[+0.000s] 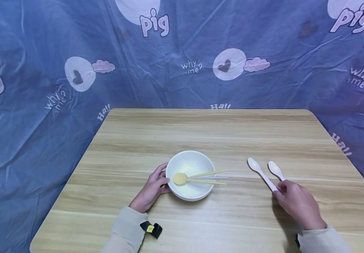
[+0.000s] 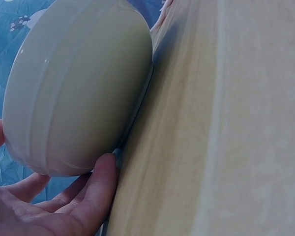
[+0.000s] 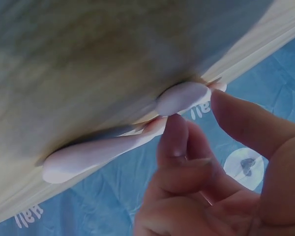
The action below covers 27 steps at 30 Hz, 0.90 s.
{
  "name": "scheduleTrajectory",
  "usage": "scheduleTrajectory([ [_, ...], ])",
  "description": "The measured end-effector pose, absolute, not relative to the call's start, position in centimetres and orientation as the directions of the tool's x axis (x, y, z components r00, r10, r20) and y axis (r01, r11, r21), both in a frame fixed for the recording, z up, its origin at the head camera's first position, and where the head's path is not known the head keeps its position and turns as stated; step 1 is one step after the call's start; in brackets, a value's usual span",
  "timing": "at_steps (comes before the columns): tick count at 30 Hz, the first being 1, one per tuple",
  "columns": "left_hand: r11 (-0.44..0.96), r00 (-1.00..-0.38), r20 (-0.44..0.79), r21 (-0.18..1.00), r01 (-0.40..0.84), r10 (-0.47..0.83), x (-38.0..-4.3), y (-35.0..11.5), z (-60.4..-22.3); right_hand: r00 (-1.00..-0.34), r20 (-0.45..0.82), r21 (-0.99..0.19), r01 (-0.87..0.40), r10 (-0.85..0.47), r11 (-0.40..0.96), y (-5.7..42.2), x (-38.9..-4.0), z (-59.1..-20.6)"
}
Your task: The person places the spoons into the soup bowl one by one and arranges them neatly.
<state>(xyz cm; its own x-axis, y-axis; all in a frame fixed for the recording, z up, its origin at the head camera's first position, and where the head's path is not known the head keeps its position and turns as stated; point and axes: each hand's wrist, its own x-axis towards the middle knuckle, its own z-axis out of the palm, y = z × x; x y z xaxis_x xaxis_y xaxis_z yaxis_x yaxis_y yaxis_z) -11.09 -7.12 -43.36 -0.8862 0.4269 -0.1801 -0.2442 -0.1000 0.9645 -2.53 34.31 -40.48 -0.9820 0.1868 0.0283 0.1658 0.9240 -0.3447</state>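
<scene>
Two white spoons (image 1: pixel 263 177) extend ahead of the right hand (image 1: pixel 300 203), which pinches one handle (image 3: pixel 183 99); the left hand (image 1: pixel 151 188) grips a bowl (image 1: pixel 190 196).

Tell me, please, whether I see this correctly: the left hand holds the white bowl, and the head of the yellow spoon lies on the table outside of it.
Not quite: the head of the yellow spoon lies inside the white bowl, as the head view shows. The left hand does hold that bowl.
</scene>
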Motion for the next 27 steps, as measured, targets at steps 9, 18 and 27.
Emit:
scheduleTrajectory([
  [9,-0.098,-0.887,-0.182,0.965,-0.245,0.425,-11.03,-7.23,-43.26,-0.985,-0.01,-0.333,0.166,0.173,0.928,34.48,-2.75,-40.52],
  [18,-0.093,-0.884,-0.186,0.964,-0.248,0.429,-11.25,-7.03,-43.14,-0.983,-0.073,-0.336,0.186,0.171,0.923,34.63,-2.77,-40.5],
  [27,-0.075,-0.885,-0.2,0.965,-0.253,0.42,-11.12,-7.12,-43.06,-0.983,-0.099,-0.346,0.179,0.154,0.921,34.42,-2.94,-40.57],
])
